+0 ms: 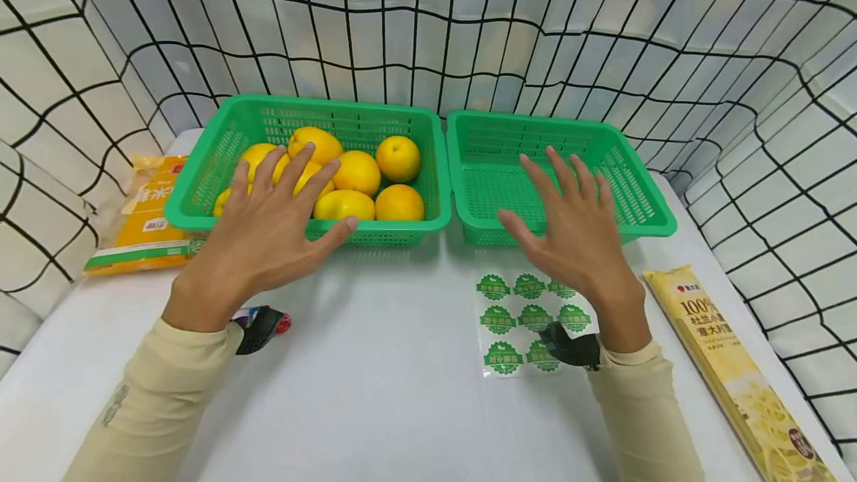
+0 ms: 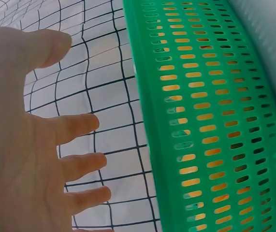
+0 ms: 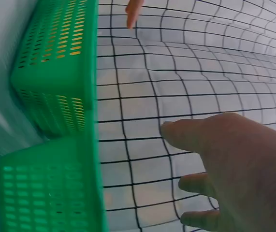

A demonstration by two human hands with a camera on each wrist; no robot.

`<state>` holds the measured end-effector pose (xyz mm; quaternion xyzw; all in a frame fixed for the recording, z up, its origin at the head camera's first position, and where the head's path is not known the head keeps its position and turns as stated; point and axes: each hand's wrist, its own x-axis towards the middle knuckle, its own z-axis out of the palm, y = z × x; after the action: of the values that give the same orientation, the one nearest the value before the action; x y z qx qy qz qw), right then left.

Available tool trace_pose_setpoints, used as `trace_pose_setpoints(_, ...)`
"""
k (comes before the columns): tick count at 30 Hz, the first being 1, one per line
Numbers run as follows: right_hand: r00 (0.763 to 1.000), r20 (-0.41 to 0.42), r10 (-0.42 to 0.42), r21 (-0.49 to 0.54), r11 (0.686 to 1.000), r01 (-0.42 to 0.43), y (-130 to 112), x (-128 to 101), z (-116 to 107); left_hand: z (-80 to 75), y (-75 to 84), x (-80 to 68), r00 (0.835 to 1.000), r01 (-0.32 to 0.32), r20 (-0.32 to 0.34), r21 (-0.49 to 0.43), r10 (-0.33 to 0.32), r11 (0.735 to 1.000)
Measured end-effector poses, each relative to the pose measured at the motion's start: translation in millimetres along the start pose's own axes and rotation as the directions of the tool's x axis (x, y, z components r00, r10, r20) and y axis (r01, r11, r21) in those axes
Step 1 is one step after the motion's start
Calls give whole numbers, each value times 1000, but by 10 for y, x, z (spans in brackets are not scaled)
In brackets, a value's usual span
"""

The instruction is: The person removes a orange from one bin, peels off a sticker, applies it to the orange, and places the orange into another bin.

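Note:
Two green plastic baskets stand side by side on a white table. The left basket (image 1: 201, 222) holds several yellow-orange fruits (image 1: 398, 158); the right basket (image 1: 656, 214) has nothing in it. My left hand (image 1: 268, 225) hovers flat, fingers spread, over the left basket's near rim and the fruits, holding nothing. My right hand (image 1: 569, 222) hovers the same way over the right basket's near rim. In the left wrist view the left hand (image 2: 26, 145) is spread beside the basket wall (image 2: 215, 121). The right wrist view shows the right hand (image 3: 239, 164) with fingers loose, beside both baskets (image 3: 55, 72).
A sheet of round green stickers (image 1: 515, 318) lies under my right wrist. A yellow pasta packet (image 1: 736, 370) lies at the right table edge, and an orange bag (image 1: 143, 222) at the left. A black-gridded white cloth (image 1: 428, 21) walls the table.

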<state>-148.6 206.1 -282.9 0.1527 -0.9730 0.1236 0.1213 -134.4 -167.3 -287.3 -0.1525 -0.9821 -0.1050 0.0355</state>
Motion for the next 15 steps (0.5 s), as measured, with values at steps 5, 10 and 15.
trace_pose_setpoints(5,999,35,-39,74,997,36,-41,153,210,9,-16,68,1000,-28,5,-77,28,997)
trace_pose_setpoints(10,986,121,-114,166,982,94,-185,349,469,-7,-46,245,995,-92,5,-261,96,961)
trace_pose_setpoints(15,981,151,-120,178,980,93,-358,429,656,-108,-10,550,989,-120,28,-394,143,911)
